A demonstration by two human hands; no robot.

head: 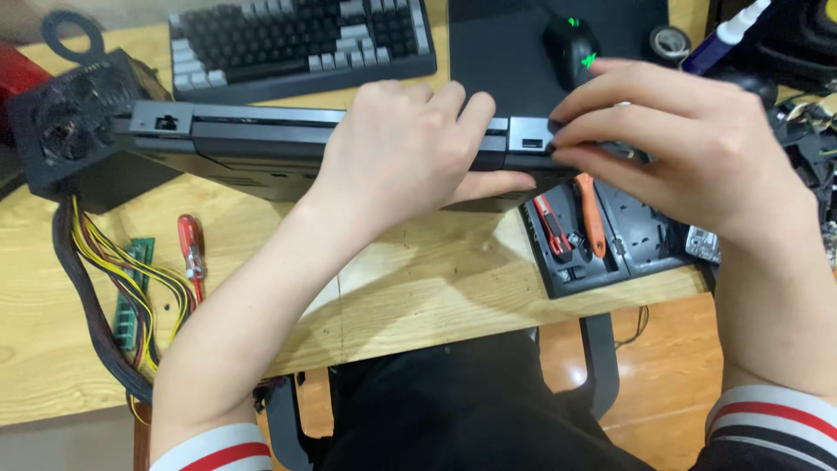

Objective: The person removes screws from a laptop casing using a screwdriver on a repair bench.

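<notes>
Holding the closed laptop (288, 144) on edge above the table (418, 279): your left hand (410, 144) clamps its middle, right hand (671, 139) pinches the corner. Casing shut, nothing removed yet.

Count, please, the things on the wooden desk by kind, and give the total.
Laptop, held by left hand and right hand: 1
Keyboard: 1
Mouse: 1
Power supply: 1
Screwdriver: 1
Memory stick: 1
Tool tray: 1
Tape roll: 1
Total: 8
</notes>
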